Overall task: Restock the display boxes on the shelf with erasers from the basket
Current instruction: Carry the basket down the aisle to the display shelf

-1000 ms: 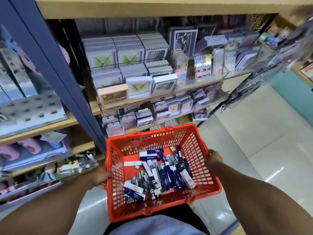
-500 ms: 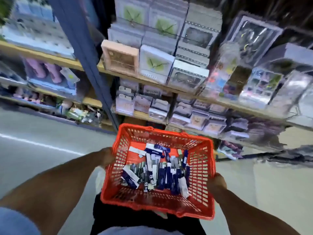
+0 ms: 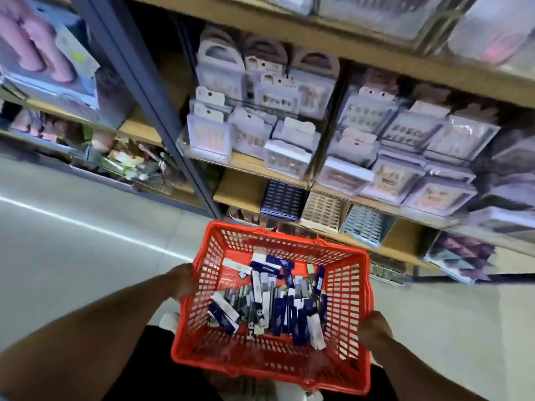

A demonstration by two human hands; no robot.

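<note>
Both hands, left hand [image 3: 185, 280] and right hand [image 3: 373, 328], are gripping opposite sides of the red basket [image 3: 351, 287], held near the low display boxes [image 3: 320, 211]. Erasers [image 3: 278, 305] are lying loose inside: light, stiff, likely best pinched along their long edges.

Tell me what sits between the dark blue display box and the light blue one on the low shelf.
In the head view, a cream display box stands between the dark blue display box and the light blue display box, all side by side just above the red basket.

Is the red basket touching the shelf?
Apart. The head view shows the red basket held up by both hands, grey floor visible beside it, short of the shelf.
</note>
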